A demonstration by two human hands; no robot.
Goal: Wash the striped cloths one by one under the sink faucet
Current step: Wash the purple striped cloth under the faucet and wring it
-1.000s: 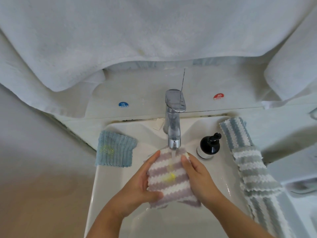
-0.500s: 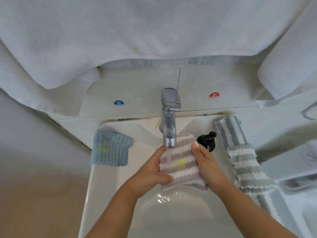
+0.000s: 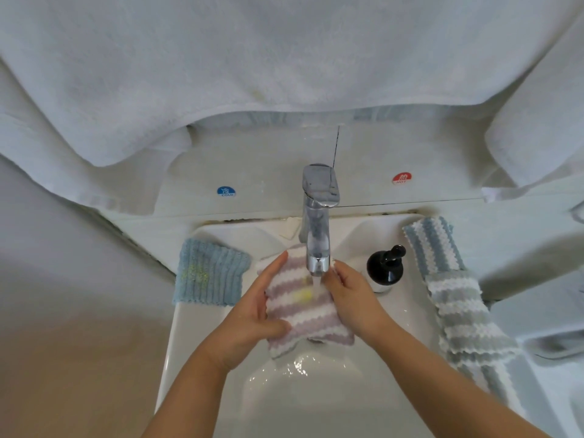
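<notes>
1. Head view, looking down on a white sink (image 3: 202,327). Chrome faucet (image 3: 317,222) stands at the back centre, water running from its spout.
2. Purple-and-white striped cloth (image 3: 303,314) is held over the basin directly under the stream. A yellow stain shows near its middle, just left of where the water lands.
3. Left hand (image 3: 252,314) grasps the cloth's left edge: thumb curled across the front near the lower left, fingers stretched up along the side, index fingertip near the top corner.
4. Right hand (image 3: 350,298) grasps the right edge, fingers curled round it, knuckles close to the spout.
5. Water pools and glints in the basin below the cloth's lower hem.
6. Blue ribbed cloth (image 3: 210,275) lies on the sink's left rim, yellowish mark on it, just beside the left hand's fingertips but apart from the held cloth.
7. Blue-and-white striped cloth (image 3: 431,245) lies on the right rim; a grey-and-white striped cloth (image 3: 464,314) overlaps its near end and trails toward the camera.
8. Black pump bottle (image 3: 385,268) stands between faucet and right-hand cloths.
9. Wall behind: blue "COLD" sticker (image 3: 226,191) at left, red "HOT" sticker (image 3: 401,178) at right. White towels (image 3: 252,74) hang above.
</notes>
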